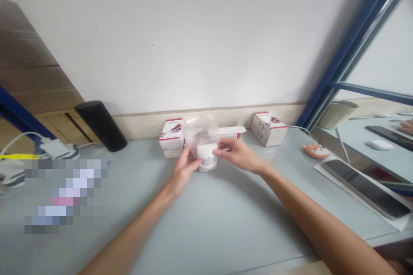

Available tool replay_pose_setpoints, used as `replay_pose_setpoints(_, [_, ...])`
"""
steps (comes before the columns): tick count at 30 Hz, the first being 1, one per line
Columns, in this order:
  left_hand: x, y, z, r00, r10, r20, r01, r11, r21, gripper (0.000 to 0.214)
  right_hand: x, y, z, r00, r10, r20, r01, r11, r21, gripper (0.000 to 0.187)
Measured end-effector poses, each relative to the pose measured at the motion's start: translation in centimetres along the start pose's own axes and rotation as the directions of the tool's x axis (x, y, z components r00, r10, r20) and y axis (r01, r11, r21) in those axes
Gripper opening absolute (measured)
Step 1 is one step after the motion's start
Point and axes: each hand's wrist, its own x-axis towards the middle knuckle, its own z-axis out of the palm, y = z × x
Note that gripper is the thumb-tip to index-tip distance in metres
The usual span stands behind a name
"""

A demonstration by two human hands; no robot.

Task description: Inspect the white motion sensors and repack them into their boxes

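Observation:
A small white rounded device (207, 157), perhaps a security camera, sits upright at the middle of the table between my hands. Clear plastic wrapping (202, 129) rises behind and above it; I cannot tell whether it still encloses part of the device. My left hand (183, 167) grips the device's left side between thumb and fingers. On the other side my right hand (240, 154) pinches its upper right edge. Just behind them lie a white and red box (172, 138) to the left and an open-flapped white box (232, 131), partly hidden by the wrapping and my right hand.
Another white and red box (269, 129) stands at the back right. A black cylinder (101, 126) and white chargers (60, 149) are at the left, near a pixelated patch. Rightward lie an orange animal-faced item (316, 151) and a dark phone-like slab (364, 187) on paper, beside a mirror.

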Motion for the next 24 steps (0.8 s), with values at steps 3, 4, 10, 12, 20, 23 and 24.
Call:
replay_pose_setpoints(3, [0.0, -0.1, -0.2, 0.995, 0.1, 0.016, -0.101, 0.992, 0.071, 0.049, -0.1, 0.1, -0.2, 0.998, 0.004, 0.063, 0.001, 0.998, -0.066, 0.025])
replay_pose_setpoints(4, [0.0, -0.3, -0.2, 0.994, 0.104, 0.019, -0.105, 0.989, 0.104, 0.047, -0.1, 0.3, -0.2, 0.996, 0.012, 0.084, -0.005, 0.996, -0.084, 0.025])
replay_pose_setpoints(10, [0.3, -1.1, -0.9, 0.998, 0.001, 0.065, -0.017, 0.968, 0.251, 0.043, -0.5, 1.0, -0.7, 0.996, -0.017, 0.091, 0.033, 0.983, -0.18, 0.043])
replay_pose_setpoints(12, [0.3, -1.0, -1.2, 0.993, -0.027, 0.118, -0.007, 0.96, 0.281, 0.042, -0.5, 0.7, -0.7, 0.998, -0.015, 0.065, 0.026, 0.985, -0.173, 0.047])
replay_pose_setpoints(20, [0.0, 0.1, -0.7, 0.989, 0.103, 0.105, -0.121, 0.974, 0.19, 0.054, -0.8, 0.0, 0.5, 0.989, -0.028, 0.147, 0.055, 0.981, -0.185, 0.033])
replay_pose_setpoints(23, [0.2, -0.4, -0.7, 0.987, 0.078, 0.142, -0.102, 0.98, 0.173, 0.051, -0.9, 0.0, 0.5, 0.99, -0.07, 0.122, 0.087, 0.986, -0.139, 0.048])
replay_pose_setpoints(24, [0.3, -0.7, -0.8, 0.986, 0.07, 0.153, -0.097, 0.98, 0.174, 0.05, -0.9, 0.0, 0.5, 0.992, -0.071, 0.103, 0.083, 0.989, -0.121, 0.048])
